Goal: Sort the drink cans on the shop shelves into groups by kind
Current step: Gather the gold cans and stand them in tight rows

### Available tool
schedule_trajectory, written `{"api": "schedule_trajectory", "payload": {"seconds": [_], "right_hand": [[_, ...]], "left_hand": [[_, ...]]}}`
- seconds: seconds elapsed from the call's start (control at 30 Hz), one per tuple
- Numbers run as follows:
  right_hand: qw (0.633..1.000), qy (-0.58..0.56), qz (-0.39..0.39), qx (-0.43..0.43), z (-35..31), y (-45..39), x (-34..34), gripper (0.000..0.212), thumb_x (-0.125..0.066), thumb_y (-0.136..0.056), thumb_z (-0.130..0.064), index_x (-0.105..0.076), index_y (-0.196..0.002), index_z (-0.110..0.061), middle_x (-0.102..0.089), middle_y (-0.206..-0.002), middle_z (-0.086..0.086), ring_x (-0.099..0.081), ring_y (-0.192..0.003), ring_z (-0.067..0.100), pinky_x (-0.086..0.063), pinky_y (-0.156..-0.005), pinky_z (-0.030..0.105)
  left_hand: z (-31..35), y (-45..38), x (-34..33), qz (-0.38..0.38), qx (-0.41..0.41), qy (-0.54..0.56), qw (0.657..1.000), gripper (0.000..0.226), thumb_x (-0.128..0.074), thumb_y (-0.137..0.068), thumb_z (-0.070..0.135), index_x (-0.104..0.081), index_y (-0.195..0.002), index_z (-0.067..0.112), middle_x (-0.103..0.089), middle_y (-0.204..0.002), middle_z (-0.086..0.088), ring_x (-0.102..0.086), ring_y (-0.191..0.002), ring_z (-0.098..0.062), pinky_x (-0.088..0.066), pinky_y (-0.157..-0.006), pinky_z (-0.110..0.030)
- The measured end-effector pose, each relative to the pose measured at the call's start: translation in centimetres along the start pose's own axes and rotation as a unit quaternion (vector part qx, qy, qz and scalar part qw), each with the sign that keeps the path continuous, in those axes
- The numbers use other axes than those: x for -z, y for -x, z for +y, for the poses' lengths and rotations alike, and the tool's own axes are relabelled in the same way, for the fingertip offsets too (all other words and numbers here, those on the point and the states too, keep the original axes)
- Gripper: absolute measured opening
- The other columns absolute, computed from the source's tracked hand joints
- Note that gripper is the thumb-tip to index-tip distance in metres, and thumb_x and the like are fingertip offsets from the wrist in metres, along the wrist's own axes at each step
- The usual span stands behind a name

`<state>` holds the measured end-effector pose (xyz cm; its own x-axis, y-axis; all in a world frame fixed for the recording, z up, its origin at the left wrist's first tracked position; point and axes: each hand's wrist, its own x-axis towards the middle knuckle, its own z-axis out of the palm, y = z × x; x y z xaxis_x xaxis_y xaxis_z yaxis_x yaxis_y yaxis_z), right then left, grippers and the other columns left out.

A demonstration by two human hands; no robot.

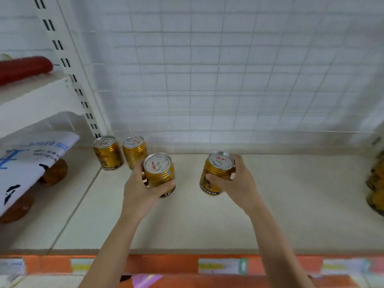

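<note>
Left hand is wrapped around a gold can, thumb across the front, fingers behind; whether that can's base touches the shelf cannot be told. Right hand is curled around a second gold can, held upright and tilted slightly. Two more gold cans are seen standing side by side at the back left corner, just behind the left hand's can. Blurred orange items are noted at the far right edge.
</note>
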<state>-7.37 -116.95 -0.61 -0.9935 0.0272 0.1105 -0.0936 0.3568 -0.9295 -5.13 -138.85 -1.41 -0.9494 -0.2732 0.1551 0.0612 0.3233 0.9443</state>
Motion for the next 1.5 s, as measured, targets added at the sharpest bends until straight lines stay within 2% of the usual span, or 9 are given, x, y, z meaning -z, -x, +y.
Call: {"api": "schedule_trajectory", "payload": {"seconds": [0.13, 0.23, 0.3, 0.47, 0.77, 0.93, 1.2, 1.37, 1.5], "right_hand": [[0.993, 0.039, 0.114, -0.005, 2.8, 4.8, 7.7, 0.058, -0.082, -0.066, -0.021, -0.042, -0.107, -0.031, -0.055, -0.097, -0.021, -0.054, -0.090, -0.008, -0.050, -0.081, 0.028], [0.978, 0.062, 0.198, -0.020, 5.0, 8.0, 13.3, 0.060, -0.083, -0.065, -0.020, -0.044, -0.110, -0.029, -0.055, -0.103, -0.010, -0.055, -0.096, 0.009, -0.051, -0.085, 0.041], [0.966, 0.080, 0.245, -0.029, 6.1, 9.6, 16.6, 0.060, -0.082, -0.065, -0.021, -0.044, -0.111, -0.028, -0.054, -0.106, -0.004, -0.053, -0.099, 0.013, -0.050, -0.086, 0.040], [0.935, 0.174, 0.306, -0.043, 8.0, 10.2, 22.6, 0.063, -0.080, -0.069, -0.022, -0.041, -0.118, -0.012, -0.046, -0.111, 0.002, -0.046, -0.102, 0.016, -0.028, -0.073, 0.012], [0.891, 0.300, 0.323, -0.108, 10.5, 10.1, 26.5, 0.073, -0.074, -0.074, -0.032, -0.035, -0.131, -0.008, -0.033, -0.121, 0.009, -0.036, -0.119, 0.027, -0.040, -0.086, 0.029], [0.894, 0.310, 0.314, -0.077, 11.4, 10.0, 28.5, 0.077, -0.079, -0.070, -0.023, -0.037, -0.132, -0.006, -0.032, -0.123, 0.012, -0.039, -0.117, 0.030, -0.042, -0.091, 0.030], [0.823, 0.479, 0.302, -0.038, 9.6, 9.8, 28.5, 0.061, -0.086, -0.050, -0.035, -0.060, -0.099, -0.008, -0.054, -0.100, 0.011, -0.051, -0.088, 0.029, -0.048, -0.068, 0.039], [0.905, 0.380, 0.182, 0.061, 7.3, 8.9, 25.5, 0.037, -0.058, -0.088, -0.027, -0.050, -0.122, -0.016, -0.050, -0.119, 0.000, -0.051, -0.107, 0.018, -0.045, -0.087, 0.030], [0.935, 0.335, 0.067, 0.099, 7.0, 7.7, 20.6, 0.037, -0.052, -0.092, -0.028, -0.046, -0.128, -0.021, -0.049, -0.122, -0.006, -0.051, -0.111, 0.012, -0.042, -0.082, 0.025]], "left_hand": [[2.8, 1.4, -7.2, -0.113, -0.021, 0.015, 0.993, 0.073, -0.084, -0.037, 0.047, -0.050, -0.101, 0.043, -0.061, -0.104, 0.020, -0.058, -0.101, -0.006, -0.051, -0.079, -0.025], [4.6, 2.9, -12.9, -0.189, -0.036, 0.023, 0.981, 0.076, -0.084, -0.036, 0.046, -0.053, -0.105, 0.039, -0.064, -0.104, 0.014, -0.060, -0.100, -0.006, -0.052, -0.077, -0.024], [5.9, 3.9, -16.6, -0.233, -0.050, 0.025, 0.971, 0.075, -0.084, -0.041, 0.039, -0.054, -0.109, 0.035, -0.065, -0.104, 0.012, -0.061, -0.097, -0.003, -0.051, -0.075, -0.022], [8.9, 5.7, -24.7, -0.314, -0.090, 0.004, 0.945, 0.065, -0.083, -0.042, 0.033, -0.055, -0.101, 0.036, -0.065, -0.098, 0.016, -0.059, -0.088, 0.007, -0.047, -0.073, -0.017], [11.5, 5.7, -35.7, -0.342, -0.113, -0.075, 0.930, 0.088, -0.075, -0.028, 0.056, -0.055, -0.108, 0.026, -0.063, -0.107, 0.003, -0.060, -0.097, -0.015, -0.047, -0.080, -0.027], [12.8, 5.3, -39.4, -0.352, -0.135, -0.096, 0.921, 0.076, -0.088, -0.057, 0.027, -0.050, -0.122, 0.017, -0.060, -0.115, 0.001, -0.055, -0.101, -0.015, -0.040, -0.080, -0.021], [11.8, 4.6, -37.7, -0.317, -0.246, -0.275, 0.874, 0.055, -0.067, -0.083, 0.036, -0.047, -0.130, 0.014, -0.058, -0.122, -0.004, -0.056, -0.109, -0.020, -0.046, -0.087, -0.032], [9.6, 4.8, -29.7, -0.227, -0.301, -0.332, 0.865, 0.037, -0.055, -0.090, 0.034, -0.053, -0.125, 0.021, -0.057, -0.119, 0.006, -0.052, -0.111, -0.014, -0.041, -0.085, -0.026], [6.4, 4.5, -19.9, -0.185, -0.264, -0.352, 0.879, 0.036, -0.059, -0.088, 0.033, -0.057, -0.121, 0.020, -0.059, -0.115, 0.006, -0.054, -0.108, -0.014, -0.044, -0.086, -0.028]]}}
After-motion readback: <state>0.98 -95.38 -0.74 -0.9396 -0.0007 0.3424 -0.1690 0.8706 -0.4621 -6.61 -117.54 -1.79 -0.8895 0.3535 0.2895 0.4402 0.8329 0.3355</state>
